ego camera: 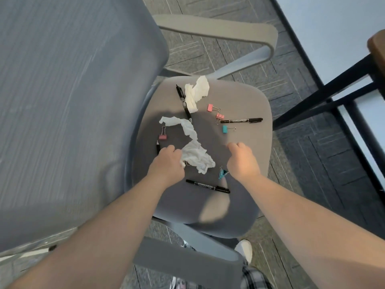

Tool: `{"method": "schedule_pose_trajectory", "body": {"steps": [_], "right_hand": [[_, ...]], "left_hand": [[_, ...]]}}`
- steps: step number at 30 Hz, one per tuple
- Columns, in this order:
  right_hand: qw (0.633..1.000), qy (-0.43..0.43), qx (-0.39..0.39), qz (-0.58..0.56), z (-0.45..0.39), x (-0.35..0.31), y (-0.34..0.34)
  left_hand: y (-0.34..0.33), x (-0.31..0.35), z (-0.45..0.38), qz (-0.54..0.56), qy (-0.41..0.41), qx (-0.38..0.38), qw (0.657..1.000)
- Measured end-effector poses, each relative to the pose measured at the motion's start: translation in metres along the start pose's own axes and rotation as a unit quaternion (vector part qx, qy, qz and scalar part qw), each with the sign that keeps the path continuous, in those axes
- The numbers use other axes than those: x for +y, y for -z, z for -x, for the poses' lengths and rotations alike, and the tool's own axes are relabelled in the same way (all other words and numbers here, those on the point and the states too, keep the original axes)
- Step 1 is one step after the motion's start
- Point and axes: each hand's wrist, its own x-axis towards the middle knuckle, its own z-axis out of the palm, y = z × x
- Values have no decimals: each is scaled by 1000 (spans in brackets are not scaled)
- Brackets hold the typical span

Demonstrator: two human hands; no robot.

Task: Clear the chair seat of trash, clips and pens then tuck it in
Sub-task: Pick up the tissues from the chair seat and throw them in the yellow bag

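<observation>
The grey chair seat (248, 97) holds scattered litter. My left hand (167, 161) pinches the near end of a long crumpled white tissue (195, 156) that trails back toward the seat's middle. My right hand (242, 160) hovers curled beside it, holding nothing that I can see. A second tissue (195, 93) lies at the far edge beside a black pen (183, 103). Two black markers (241, 120) (208, 186) lie right and near. Pink clips (210, 107) (220, 116) (162, 136) and teal clips (225, 129) (222, 174) are scattered about. Another pen tip (158, 146) pokes out by my left hand.
The chair's mesh backrest (73, 101) fills the left side. Armrests (218, 28) (183, 261) flank the seat far and near. A dark table leg (325, 97) and a white desk edge (333, 49) stand to the right. Grey carpet surrounds the chair.
</observation>
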Motion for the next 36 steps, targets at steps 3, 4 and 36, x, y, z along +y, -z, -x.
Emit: {"method": "schedule_pose_trajectory", "body": {"steps": [3,4,36], "right_hand": [[1000,-6,10,-14,-10,-6,8],[1000,-2,8,-16,-14,-7,10],[948,241,-90,188,-222,-67,44]], "left_hand": [[4,8,-7,1,-6,-24,1000],[3,11,-10,-17,-13,-36,999],[11,10,-106,56,137,19,989]]}}
